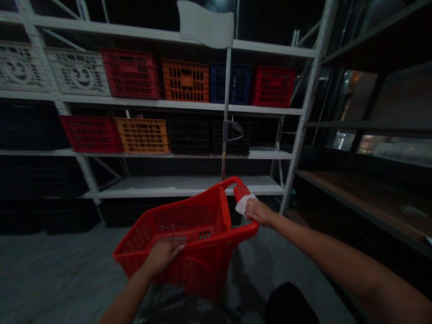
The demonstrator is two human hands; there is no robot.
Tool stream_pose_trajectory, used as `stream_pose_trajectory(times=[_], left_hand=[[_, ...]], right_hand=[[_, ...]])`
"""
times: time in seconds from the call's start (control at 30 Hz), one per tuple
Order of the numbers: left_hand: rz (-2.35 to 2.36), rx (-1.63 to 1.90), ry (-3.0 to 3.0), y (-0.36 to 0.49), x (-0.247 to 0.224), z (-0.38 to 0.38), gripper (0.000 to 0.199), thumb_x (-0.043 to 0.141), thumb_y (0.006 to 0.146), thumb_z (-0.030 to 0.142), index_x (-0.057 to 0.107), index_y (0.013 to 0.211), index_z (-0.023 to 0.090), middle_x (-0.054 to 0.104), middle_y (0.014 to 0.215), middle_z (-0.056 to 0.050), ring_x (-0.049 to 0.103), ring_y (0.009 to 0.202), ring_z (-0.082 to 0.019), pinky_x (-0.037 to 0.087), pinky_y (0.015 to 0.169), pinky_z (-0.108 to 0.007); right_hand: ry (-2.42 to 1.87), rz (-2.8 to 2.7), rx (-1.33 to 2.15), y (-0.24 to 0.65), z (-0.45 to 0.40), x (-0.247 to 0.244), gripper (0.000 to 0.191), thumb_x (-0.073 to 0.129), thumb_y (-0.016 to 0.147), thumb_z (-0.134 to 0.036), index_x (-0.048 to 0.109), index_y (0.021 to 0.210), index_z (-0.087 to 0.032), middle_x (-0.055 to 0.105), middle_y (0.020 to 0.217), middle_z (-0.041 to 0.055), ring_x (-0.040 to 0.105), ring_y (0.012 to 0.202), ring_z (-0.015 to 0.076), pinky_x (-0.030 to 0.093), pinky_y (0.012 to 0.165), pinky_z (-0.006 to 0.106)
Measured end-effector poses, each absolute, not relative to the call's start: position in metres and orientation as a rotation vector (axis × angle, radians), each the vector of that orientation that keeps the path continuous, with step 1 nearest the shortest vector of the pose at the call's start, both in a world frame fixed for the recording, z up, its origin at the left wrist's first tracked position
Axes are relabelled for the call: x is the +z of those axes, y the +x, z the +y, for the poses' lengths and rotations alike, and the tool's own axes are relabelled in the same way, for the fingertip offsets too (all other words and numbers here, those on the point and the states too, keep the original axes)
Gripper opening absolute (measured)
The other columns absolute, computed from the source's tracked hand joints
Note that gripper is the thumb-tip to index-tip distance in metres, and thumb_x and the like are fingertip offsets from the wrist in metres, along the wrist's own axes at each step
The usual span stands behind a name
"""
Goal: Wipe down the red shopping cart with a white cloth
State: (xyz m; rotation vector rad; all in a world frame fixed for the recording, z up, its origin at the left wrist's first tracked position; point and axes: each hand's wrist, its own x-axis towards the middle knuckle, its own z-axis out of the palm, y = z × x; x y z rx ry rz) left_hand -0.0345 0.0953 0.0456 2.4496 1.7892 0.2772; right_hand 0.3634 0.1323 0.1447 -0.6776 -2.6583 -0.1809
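Note:
A red plastic shopping cart point(189, 243) stands in front of me, its basket pierced with holes. My left hand point(164, 256) grips the basket's near rim, fingers reaching over to the inside. At the cart's handle point(240, 191), my right hand point(259, 212) is closed around a white cloth or tissue point(243, 204) pressed against the red bar. That hand partly covers the handle and the white piece. A pole with a white flag point(207, 24) rises behind the cart's handle end, with a grey loop-shaped grip partway up.
White metal shelving point(199, 194) spans the background. On it stand white crates point(81, 74), red crates point(131, 74), orange crates point(185, 81), a blue crate point(238, 85) and black crates point(189, 137). Dark shelves point(364, 202) run along the right. Grey floor point(50, 270) lies at left.

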Motion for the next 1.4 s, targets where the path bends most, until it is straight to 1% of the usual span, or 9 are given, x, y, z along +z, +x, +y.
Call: stream_pose_trajectory(times=[0.37,0.67,0.83,0.97,1.07,1.13,1.2,1.3,1.4], left_hand=[[1.581,0.439,2.588,0.042,0.08,0.077,0.059,0.037,0.074,0.067,0.059,0.107,0.022,0.066,0.1,-0.008,0.06,0.092,-0.022,0.041,0.08,-0.028],[1.885,0.345,2.537,0.08,0.092,0.085,0.067,0.025,0.075,0.072,0.062,0.097,0.021,0.069,0.085,-0.011,0.063,0.084,-0.026,0.044,0.071,-0.032],[1.904,0.342,2.499,0.086,0.09,0.085,0.069,0.025,0.073,0.074,0.061,0.101,0.023,0.069,0.086,-0.01,0.063,0.085,-0.025,0.044,0.072,-0.031],[1.926,0.315,2.507,0.086,0.089,0.084,0.066,0.026,0.075,0.071,0.062,0.099,0.021,0.069,0.086,-0.011,0.063,0.084,-0.025,0.043,0.071,-0.03],[1.897,0.352,2.539,0.082,0.085,0.085,0.063,0.026,0.076,0.069,0.063,0.094,0.021,0.069,0.085,-0.011,0.064,0.083,-0.025,0.043,0.071,-0.03],[1.897,0.387,2.555,0.08,0.079,0.086,0.064,0.027,0.075,0.07,0.063,0.094,0.021,0.069,0.085,-0.011,0.063,0.084,-0.025,0.043,0.071,-0.03],[1.932,0.419,2.542,0.078,0.073,0.087,0.065,0.029,0.073,0.072,0.062,0.097,0.021,0.069,0.086,-0.011,0.063,0.084,-0.026,0.042,0.07,-0.03],[1.943,0.454,2.53,0.076,0.067,0.088,0.066,0.033,0.071,0.073,0.062,0.099,0.022,0.07,0.087,-0.011,0.063,0.084,-0.025,0.042,0.07,-0.029],[1.936,0.437,2.54,0.078,0.068,0.089,0.067,0.032,0.071,0.073,0.062,0.098,0.021,0.07,0.086,-0.011,0.063,0.084,-0.026,0.042,0.07,-0.03]], right_hand=[[-0.767,-2.683,-0.197,0.326,0.114,0.147,0.037,0.038,0.087,-0.034,0.062,0.063,-0.018,0.061,0.062,0.0033,0.053,0.073,0.0168,0.035,0.078,0.03],[-1.323,-2.732,-0.456,0.286,0.089,0.157,0.047,0.036,0.089,-0.046,0.07,0.077,-0.016,0.068,0.071,0.0106,0.061,0.07,0.0208,0.036,0.073,0.033],[-1.631,-2.381,-0.205,0.275,0.061,0.16,0.049,0.038,0.085,-0.054,0.069,0.075,-0.017,0.068,0.075,0.0102,0.062,0.075,0.0219,0.04,0.069,0.031],[-1.373,-2.102,-0.023,0.281,0.04,0.142,0.033,0.037,0.09,-0.04,0.064,0.099,-0.023,0.067,0.097,0.0051,0.059,0.092,0.0189,0.038,0.085,0.033],[-1.142,-1.943,-0.033,0.287,0.034,0.108,0.032,0.037,0.091,-0.032,0.053,0.118,-0.029,0.06,0.115,0.0039,0.05,0.109,0.0209,0.022,0.102,0.045],[-1.019,-1.869,-0.009,0.292,0.041,0.087,0.034,0.035,0.091,-0.032,0.051,0.12,-0.031,0.058,0.118,0.0034,0.047,0.113,0.0223,0.018,0.104,0.049],[-0.936,-1.772,0.069,0.299,0.058,0.078,0.035,0.033,0.091,-0.034,0.053,0.119,-0.029,0.057,0.119,0.004,0.045,0.115,0.0225,0.024,0.103,0.047],[-0.877,-1.674,0.308,0.313,0.096,0.086,0.042,0.028,0.091,-0.041,0.058,0.115,-0.024,0.057,0.119,0.0062,0.046,0.115,0.0219,0.033,0.1,0.042],[-0.856,-1.691,0.473,0.325,0.132,0.107,0.048,0.031,0.088,-0.05,0.061,0.11,-0.021,0.056,0.121,0.0068,0.047,0.115,0.0214,0.032,0.102,0.039]])
